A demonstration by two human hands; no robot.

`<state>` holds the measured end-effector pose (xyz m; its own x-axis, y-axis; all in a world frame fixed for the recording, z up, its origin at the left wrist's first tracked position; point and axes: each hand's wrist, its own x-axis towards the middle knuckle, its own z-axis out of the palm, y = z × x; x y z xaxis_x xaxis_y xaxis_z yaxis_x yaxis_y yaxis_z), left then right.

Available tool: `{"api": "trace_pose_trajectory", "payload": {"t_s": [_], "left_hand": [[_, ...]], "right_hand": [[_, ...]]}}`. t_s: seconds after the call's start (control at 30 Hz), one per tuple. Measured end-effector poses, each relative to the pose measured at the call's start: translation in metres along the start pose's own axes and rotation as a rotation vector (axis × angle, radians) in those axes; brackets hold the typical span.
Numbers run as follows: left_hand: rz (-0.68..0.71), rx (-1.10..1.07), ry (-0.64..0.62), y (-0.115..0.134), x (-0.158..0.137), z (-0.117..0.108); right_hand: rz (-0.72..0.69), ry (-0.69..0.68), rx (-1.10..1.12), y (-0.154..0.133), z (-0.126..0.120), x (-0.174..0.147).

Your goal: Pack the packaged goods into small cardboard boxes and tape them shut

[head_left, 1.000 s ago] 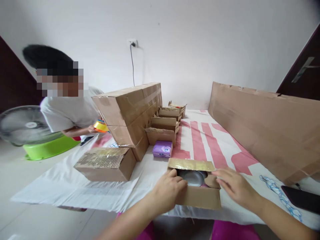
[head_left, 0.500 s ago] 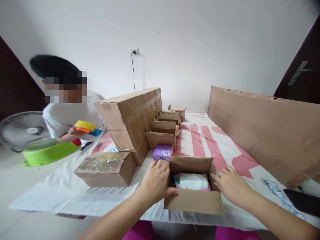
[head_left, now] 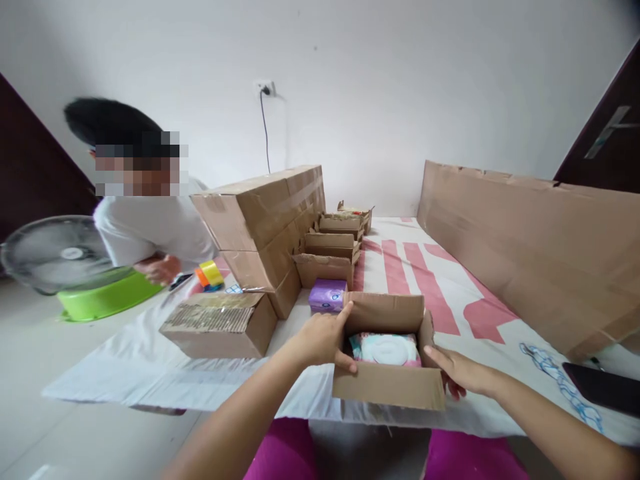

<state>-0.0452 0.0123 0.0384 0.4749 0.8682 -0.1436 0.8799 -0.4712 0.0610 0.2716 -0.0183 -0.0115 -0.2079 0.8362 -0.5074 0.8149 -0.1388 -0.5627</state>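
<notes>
An open cardboard box (head_left: pixel 389 387) sits near the table's front edge, its flaps raised. In it lies a pack of wipes (head_left: pixel 387 349) with a white lid and a patterned wrapper. My left hand (head_left: pixel 323 339) holds the box's left side, index finger at the back corner and thumb over the front edge. At the right wall, my right hand (head_left: pixel 457 370) grips with the thumb on the rim and the other fingers curled outside. Just behind the left hand stands a purple pack (head_left: pixel 327 295); its type is unclear.
Stacked closed cartons (head_left: pixel 265 227) form a wall at left, with a closed carton (head_left: pixel 220 325) before it. Several open boxes (head_left: pixel 325 267) line up behind. Large cardboard panel (head_left: pixel 520 247) and phone (head_left: pixel 605 388) are right. Another person (head_left: pixel 155 227) sits left by colourful rings (head_left: pixel 209 275) and a fan (head_left: pixel 70 253).
My right hand has slid lower along the box's right wall, and my left index finger now stretches to the back corner. The other person has let go of the colourful rings.
</notes>
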Motion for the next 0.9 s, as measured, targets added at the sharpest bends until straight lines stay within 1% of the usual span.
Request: {"api": "trace_pose_trajectory", "payload": {"t_s": [0.03,0.07,0.13,0.17,0.2,0.23,0.27,0.3,0.33,0.37,0.4,0.47,0.53,0.63,0.7,0.8,0.9], "left_hand": [[-0.012,-0.013,-0.045,-0.001,0.004,-0.003],[-0.023,-0.026,-0.097,-0.001,0.009,-0.007],[-0.043,-0.039,-0.198,0.0,0.017,-0.012],[-0.053,-0.032,-0.235,0.001,0.02,-0.014],[-0.059,-0.018,-0.258,0.003,0.023,-0.015],[-0.063,-0.001,-0.267,0.005,0.026,-0.017],[-0.064,0.015,-0.262,0.007,0.027,-0.018],[-0.067,0.027,-0.251,0.009,0.028,-0.019],[-0.071,0.033,-0.239,0.011,0.029,-0.02],[-0.073,0.032,-0.228,0.013,0.028,-0.021],[-0.077,0.026,-0.216,0.015,0.028,-0.021],[-0.088,0.0,-0.195,0.017,0.024,-0.021],[-0.092,-0.028,-0.173,0.017,0.021,-0.019],[-0.074,-0.043,-0.146,0.015,0.017,-0.016],[-0.06,-0.038,-0.146,0.014,0.017,-0.014],[-0.056,-0.015,-0.173,0.013,0.017,-0.015],[-0.059,0.021,-0.197,0.015,0.017,-0.017]], "right_hand": [[-0.006,0.063,-0.084,-0.003,-0.003,-0.003],[-0.014,0.18,-0.211,-0.007,-0.007,-0.008],[-0.046,0.483,-0.477,-0.018,-0.014,-0.017],[-0.104,0.616,-0.562,-0.024,-0.016,-0.021],[-0.208,0.703,-0.601,-0.031,-0.016,-0.025],[-0.351,0.73,-0.603,-0.038,-0.016,-0.026],[-0.507,0.699,-0.588,-0.046,-0.014,-0.026],[-0.636,0.62,-0.576,-0.054,-0.011,-0.024],[-0.703,0.512,-0.58,-0.061,-0.008,-0.02],[-0.704,0.402,-0.603,-0.068,-0.005,-0.014],[-0.658,0.309,-0.636,-0.075,-0.002,-0.007],[-0.522,0.189,-0.702,-0.086,0.002,0.01],[-0.425,0.134,-0.742,-0.095,0.005,0.025],[-0.348,0.065,-0.797,-0.103,0.013,0.044],[-0.3,0.033,-0.83,-0.108,0.021,0.054],[-0.256,0.024,-0.842,-0.114,0.033,0.063],[-0.268,0.044,-0.813,-0.114,0.036,0.065]]}}
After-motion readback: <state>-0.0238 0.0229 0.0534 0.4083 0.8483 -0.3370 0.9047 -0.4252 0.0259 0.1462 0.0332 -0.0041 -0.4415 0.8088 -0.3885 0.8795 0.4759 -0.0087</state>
